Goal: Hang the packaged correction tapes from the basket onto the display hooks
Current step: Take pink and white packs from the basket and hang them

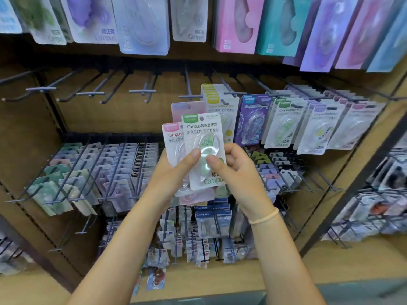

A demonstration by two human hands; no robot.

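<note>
Both hands sort a fanned stack: left hand [176, 170] grips it, right hand [229, 164] pinches the green-label pack [203, 146]; next, thread it onto the matching green-label hook [286, 106] at 2 o'clock

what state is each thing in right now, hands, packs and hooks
left hand: holds a fanned stack of packs, thumb on the front one
right hand: pinches the green pack's right side
green pack: in front, upright, not yet hung
pink pack: behind the green one, in the left hand
empty hooks: bare, middle row left
full hooks: loaded with hanging packs, middle row right
</note>
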